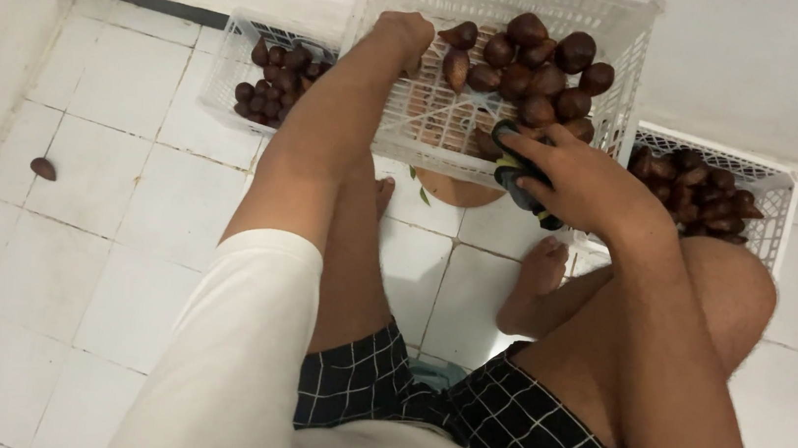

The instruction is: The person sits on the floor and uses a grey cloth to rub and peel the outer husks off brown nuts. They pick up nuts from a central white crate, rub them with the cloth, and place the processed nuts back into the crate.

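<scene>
Landmark: the middle crate [626, 40], white plastic, tipped toward the person, half full of brown scaly fruit [534, 65].
Left hand [401, 32]: inside the crate at its left side, fingers curled down out of sight; whether they have hold of a fruit cannot be told.
Fruit from the left fingers: just to their right, heaped toward the crate's far right corner; long axes point every way.
Right hand [577, 179]: at the crate's near rim, fingers wrapped round a dark tool [522, 183].
Nearer hand: the left, touching the heap's edge.
Arm pose: left arm stretched forward, nearly straight; right elbow bent over the knee.
Flanking crates: left crate [224, 57] and right crate [777, 200], both holding fruit.
Stray fruit [43, 168]: on the tiles, well left of the crate.
</scene>
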